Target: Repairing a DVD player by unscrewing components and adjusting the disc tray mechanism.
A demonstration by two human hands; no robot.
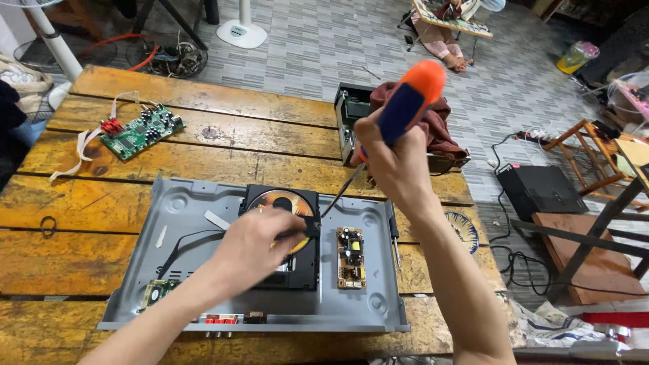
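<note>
Head view: screwdriver (pixel 399 111) in right hand (pixel 395 159), left hand (pixel 260 247) on disc drive (pixel 284 236).

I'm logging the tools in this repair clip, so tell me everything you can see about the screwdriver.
The screwdriver has a thick blue handle with an orange cap, apparently plastic or rubber, and a thin dark metal shaft. The right hand wraps around the handle in a closed grip. It tilts, cap up and away, with the shaft slanting down-left toward the black disc drive in the open grey metal chassis. Its tip ends by the left hand at the drive; actual contact can't be made out.
</note>
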